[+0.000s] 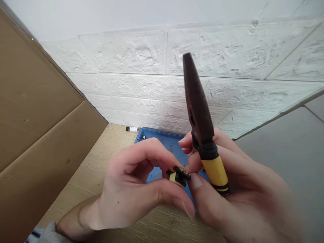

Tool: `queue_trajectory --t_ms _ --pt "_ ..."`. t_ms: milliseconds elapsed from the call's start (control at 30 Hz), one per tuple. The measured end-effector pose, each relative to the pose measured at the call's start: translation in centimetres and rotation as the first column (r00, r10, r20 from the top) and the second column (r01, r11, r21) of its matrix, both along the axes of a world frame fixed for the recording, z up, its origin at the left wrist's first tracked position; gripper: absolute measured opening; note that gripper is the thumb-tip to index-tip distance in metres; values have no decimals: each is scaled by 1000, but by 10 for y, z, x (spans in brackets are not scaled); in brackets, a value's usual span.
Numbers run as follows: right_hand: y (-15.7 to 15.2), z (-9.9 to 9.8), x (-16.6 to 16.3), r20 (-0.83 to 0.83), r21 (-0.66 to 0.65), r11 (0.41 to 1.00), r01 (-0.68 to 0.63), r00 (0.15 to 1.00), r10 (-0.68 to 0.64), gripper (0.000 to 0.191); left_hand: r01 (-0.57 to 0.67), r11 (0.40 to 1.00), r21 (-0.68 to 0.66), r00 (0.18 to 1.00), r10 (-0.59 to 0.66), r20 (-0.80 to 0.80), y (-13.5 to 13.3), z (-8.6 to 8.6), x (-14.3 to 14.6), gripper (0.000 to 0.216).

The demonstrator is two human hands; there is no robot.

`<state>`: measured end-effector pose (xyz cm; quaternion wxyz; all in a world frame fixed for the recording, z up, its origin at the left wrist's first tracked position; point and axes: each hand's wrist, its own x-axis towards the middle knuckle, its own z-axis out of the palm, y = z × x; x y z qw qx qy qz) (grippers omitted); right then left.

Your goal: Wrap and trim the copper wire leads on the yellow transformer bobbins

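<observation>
While both hands meet low in the middle of the view, the left hand point(126, 192) pinches a small black-and-yellow component point(179, 176). Its fingers point(152, 152) are clenched on it, thumb underneath and index curled over the top. The component is held in the air above the near part of a blue tray point(162, 138), not resting on it.

The right hand point(243, 199) is closed around a pair of pliers point(199, 114). The yellow handle with black bands sits in the palm. The dark metal nose points up and a little left, in front of the wall, with its jaws together. The right thumb tip touches the component from the right, so both hands are on it.

The tray lies on a wooden tabletop point(101, 158), against the white brick-pattern wall point(152, 57). There is a tiny part in the tray's far left corner, too small to identify. A small black-and-white tube point(132, 129) lies at the wall's foot, just left of the tray. A cardboard sheet point(37, 118) leans along the left edge. A grey panel point(286, 145) stands on the right. A grey sleeve point(43, 234) shows at the left wrist.
</observation>
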<state>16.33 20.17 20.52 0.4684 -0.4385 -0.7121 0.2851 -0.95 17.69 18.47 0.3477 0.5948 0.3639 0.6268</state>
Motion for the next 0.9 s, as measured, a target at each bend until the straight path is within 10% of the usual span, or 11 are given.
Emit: queue_trajectory --t_ms 600,900 --pt "-7 6 -3 -30 41 999 23 999 -21 12 -151 975 165 968 180 -177 -1 2 -1 39" --pt "-20 3 4 -107 -6 1000 -8 994 7 13 -29 981 190 980 65 -185 4 -1 -6 29"
